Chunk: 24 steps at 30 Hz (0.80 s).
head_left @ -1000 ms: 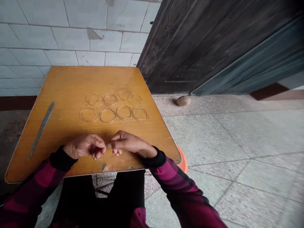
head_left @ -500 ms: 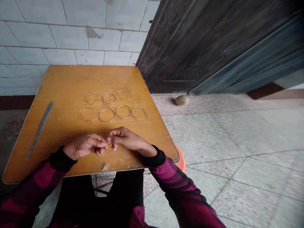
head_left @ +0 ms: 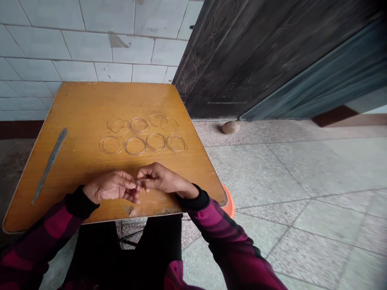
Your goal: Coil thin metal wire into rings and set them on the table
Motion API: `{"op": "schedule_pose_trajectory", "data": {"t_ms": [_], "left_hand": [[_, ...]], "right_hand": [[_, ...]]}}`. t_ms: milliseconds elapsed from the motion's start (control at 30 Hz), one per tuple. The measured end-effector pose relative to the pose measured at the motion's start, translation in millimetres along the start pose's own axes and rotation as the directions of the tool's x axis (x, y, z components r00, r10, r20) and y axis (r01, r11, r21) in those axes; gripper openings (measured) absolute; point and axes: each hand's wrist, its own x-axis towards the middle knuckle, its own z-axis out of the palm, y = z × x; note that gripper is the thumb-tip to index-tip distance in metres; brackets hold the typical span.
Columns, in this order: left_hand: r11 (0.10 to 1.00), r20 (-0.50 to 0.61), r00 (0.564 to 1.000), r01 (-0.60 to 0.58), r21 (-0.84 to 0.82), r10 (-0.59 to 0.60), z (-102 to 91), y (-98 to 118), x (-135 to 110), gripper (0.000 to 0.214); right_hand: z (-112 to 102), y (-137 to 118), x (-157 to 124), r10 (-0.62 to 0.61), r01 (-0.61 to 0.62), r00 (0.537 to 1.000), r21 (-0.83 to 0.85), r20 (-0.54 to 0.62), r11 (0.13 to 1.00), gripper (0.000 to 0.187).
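My left hand (head_left: 116, 186) and my right hand (head_left: 159, 178) meet over the near part of the wooden table (head_left: 99, 96). Both are closed, thumbs and fingertips pinched together and touching. Between them is a thin wire, mostly hidden by the fingers; only faint bits of it show. Beyond the hands, several thin wire rings (head_left: 136, 154) lie flat in two rows, some overlapping. A bundle of straight grey wires (head_left: 50, 165) rests at the table's left side.
A white tiled wall (head_left: 87, 44) stands behind the table. To the right are a dark carved wooden door (head_left: 229, 84) and a stone-like lump (head_left: 231, 127) on the tiled floor. Something orange (head_left: 230, 203) shows under the table's right corner.
The left fingers have loosened and spread a little, and the hands have drawn closer at the fingertips. Less of the wire shows now. The rings and the wire bundle stay put.
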Motion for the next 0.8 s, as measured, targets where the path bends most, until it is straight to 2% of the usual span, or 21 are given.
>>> {"op": "schedule_pose_trajectory", "data": {"t_ms": [67,233,300,367,433,500,567,633,700,800], "left_hand": [[1.000,-0.008,1.000,-0.021,0.017,0.021,0.7,0.6,-0.7,0.016],[0.977,-0.172,0.985,0.013,0.213,0.024,6.7,1.6,-1.9,0.017],[0.976,-0.167,0.985,0.006,0.219,0.032,7.4,1.5,-1.3,0.017],[0.984,-0.157,0.982,-0.081,0.161,0.106,6.1,1.7,-0.1,0.017],[0.974,-0.176,0.958,-0.214,0.077,0.224,3.3,2.6,1.0,0.018],[0.947,-0.207,0.926,-0.321,0.012,0.316,0.0,4.0,1.8,0.018],[0.921,-0.222,0.901,-0.388,-0.030,0.372,-2.5,5.5,2.1,0.017],[0.900,-0.228,0.885,-0.431,-0.068,0.407,-3.5,6.5,2.1,0.014],[0.881,-0.225,0.873,-0.463,-0.102,0.433,-3.0,6.8,2.1,0.013],[0.872,-0.213,0.872,-0.473,-0.126,0.442,-1.4,6.7,1.8,0.015]], "right_hand": [[-0.7,-0.9,-0.1,-0.009,0.009,1.000,-0.018,0.013,1.000,0.012],[-1.8,0.4,0.8,-0.068,0.072,0.997,-0.190,0.025,0.979,0.013],[-1.3,1.4,1.1,-0.086,0.092,0.996,-0.206,0.036,0.974,0.016],[-0.9,1.8,1.1,-0.135,0.124,0.990,-0.201,-0.045,0.972,0.022],[-0.9,1.7,0.9,-0.253,0.187,0.946,-0.294,-0.205,0.937,0.028],[-1.4,2.2,1.0,-0.414,0.252,0.872,-0.484,-0.261,0.838,0.053],[-1.4,4.5,2.0,-0.523,0.308,0.834,-0.640,-0.174,0.704,0.093],[-0.4,8.8,4.3,-0.558,0.337,0.826,-0.723,-0.080,0.603,0.116],[1.4,13.7,7.2,-0.565,0.325,0.823,-0.770,-0.056,0.549,0.123],[3.6,18.2,10.2,-0.567,0.307,0.821,-0.785,-0.067,0.538,0.119]]}}
